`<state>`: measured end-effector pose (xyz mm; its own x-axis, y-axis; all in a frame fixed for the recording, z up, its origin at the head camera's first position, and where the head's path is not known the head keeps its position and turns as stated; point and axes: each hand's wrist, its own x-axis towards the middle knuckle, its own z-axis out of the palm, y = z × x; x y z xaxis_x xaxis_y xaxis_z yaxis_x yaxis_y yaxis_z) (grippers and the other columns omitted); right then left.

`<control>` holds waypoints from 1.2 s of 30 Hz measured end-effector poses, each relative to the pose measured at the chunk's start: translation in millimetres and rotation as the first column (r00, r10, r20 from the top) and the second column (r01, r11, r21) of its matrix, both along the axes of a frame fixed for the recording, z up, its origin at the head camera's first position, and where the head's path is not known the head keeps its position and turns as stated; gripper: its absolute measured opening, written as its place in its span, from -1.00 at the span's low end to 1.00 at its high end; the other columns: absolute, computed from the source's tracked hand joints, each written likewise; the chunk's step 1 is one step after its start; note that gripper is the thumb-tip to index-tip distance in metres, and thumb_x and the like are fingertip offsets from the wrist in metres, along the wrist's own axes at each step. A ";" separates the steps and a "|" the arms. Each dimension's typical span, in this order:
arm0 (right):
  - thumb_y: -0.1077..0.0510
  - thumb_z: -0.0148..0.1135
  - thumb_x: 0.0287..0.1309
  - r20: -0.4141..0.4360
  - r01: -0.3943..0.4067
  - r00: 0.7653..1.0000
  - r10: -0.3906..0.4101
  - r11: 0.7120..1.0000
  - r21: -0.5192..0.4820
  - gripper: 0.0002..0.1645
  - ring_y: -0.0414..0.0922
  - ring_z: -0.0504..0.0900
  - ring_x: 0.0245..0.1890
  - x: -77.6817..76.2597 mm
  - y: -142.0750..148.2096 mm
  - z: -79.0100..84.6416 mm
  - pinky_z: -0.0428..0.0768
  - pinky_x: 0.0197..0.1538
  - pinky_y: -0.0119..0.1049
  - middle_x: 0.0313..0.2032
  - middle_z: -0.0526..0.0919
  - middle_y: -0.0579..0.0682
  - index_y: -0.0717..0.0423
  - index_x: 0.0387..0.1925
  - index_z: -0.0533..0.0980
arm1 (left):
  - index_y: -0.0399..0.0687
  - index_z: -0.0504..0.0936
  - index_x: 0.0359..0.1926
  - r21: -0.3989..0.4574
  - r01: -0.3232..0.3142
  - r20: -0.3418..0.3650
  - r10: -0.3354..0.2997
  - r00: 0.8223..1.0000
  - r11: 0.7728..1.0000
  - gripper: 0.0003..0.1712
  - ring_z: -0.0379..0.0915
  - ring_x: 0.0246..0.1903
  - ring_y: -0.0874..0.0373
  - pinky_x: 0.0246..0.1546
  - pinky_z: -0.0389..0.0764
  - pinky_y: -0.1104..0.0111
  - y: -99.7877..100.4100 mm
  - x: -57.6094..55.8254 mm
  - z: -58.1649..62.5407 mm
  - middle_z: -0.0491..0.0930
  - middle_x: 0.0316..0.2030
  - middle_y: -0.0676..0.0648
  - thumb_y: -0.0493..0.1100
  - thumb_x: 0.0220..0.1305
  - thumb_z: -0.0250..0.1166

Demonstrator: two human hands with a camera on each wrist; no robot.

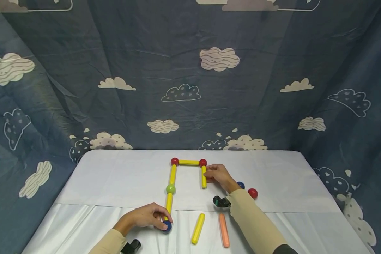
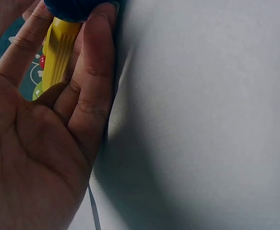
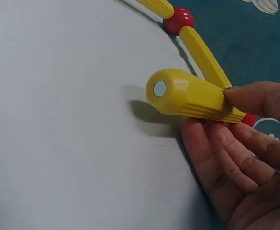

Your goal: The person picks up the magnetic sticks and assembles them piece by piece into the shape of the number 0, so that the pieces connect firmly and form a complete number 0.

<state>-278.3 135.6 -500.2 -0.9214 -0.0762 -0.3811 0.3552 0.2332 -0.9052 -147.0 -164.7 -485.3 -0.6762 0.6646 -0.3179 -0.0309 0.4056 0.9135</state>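
My left hand (image 1: 147,215) pinches a blue ball (image 1: 167,227) at the near end of a chain of magnetic sticks and balls. From there a yellow stick (image 1: 169,203) leads to a green ball (image 1: 170,189), then another yellow stick (image 1: 173,175) to a red ball (image 1: 174,161). Across the back, a yellow stick (image 1: 188,162) joins it to a second red ball (image 1: 203,162). My right hand (image 1: 220,176) grips the yellow stick (image 1: 204,180) coming toward me from that ball. In the right wrist view this stick's free end (image 3: 171,91) shows a round metal magnet.
A loose yellow stick (image 1: 198,228) and an orange stick (image 1: 223,230) lie near the front of the white-covered table (image 1: 114,176). Beyond my right forearm are a blue ball (image 1: 241,185), partly hidden, and a red ball (image 1: 252,193). A dark cloud-patterned curtain (image 1: 257,106) surrounds the table.
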 end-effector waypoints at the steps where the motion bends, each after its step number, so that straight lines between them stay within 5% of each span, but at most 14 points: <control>1: 0.32 0.28 0.12 0.010 0.004 1.000 -0.004 1.000 0.006 -0.56 -0.12 0.60 -0.43 -0.8 0.1 0.3 0.65 -0.27 -0.27 -0.19 0.61 0.17 0.35 0.06 0.48 | -0.16 0.70 -0.18 0.001 0.000 0.000 0.000 1.000 1.000 -0.79 0.28 -0.52 0.25 -0.48 0.26 0.50 -0.1 0.1 0.0 0.52 -0.47 0.05 -0.29 0.11 0.41; 18: 0.24 0.35 0.11 0.051 0.029 0.998 -0.034 0.996 0.086 -0.60 -0.08 0.65 -0.46 -1.1 3.2 5.8 0.64 -0.32 -0.30 -0.16 0.64 0.17 0.28 0.00 0.53 | -0.16 0.70 -0.17 0.002 0.012 0.002 -0.012 1.000 1.000 -0.79 0.27 -0.54 0.28 -0.50 0.26 0.52 1.1 -0.9 -0.9 0.52 -0.47 0.07 -0.28 0.13 0.40; 27: 0.30 0.32 0.12 -0.094 -0.001 0.995 0.020 0.980 0.197 -0.58 -0.08 0.62 -0.37 12.7 29.8 21.5 0.64 -0.22 -0.26 -0.22 0.65 0.10 0.23 0.06 0.53 | -0.15 0.69 -0.17 0.011 0.027 -0.008 -0.027 1.000 1.000 -0.80 0.30 -0.51 0.27 -0.48 0.28 0.51 -1.0 -0.5 -1.3 0.53 -0.46 0.05 -0.28 0.14 0.39; 36: 0.33 0.30 0.12 -0.230 -0.106 0.955 0.188 0.939 0.327 -0.56 -0.02 0.59 -0.28 30.2 79.0 38.6 0.59 -0.14 -0.13 -0.15 0.63 0.19 0.34 0.07 0.50 | -0.17 0.69 -0.16 0.020 0.041 -0.011 -0.041 0.999 0.999 -0.79 0.28 -0.53 0.28 -0.49 0.28 0.51 -1.3 -0.8 -1.1 0.52 -0.44 0.05 -0.27 0.15 0.39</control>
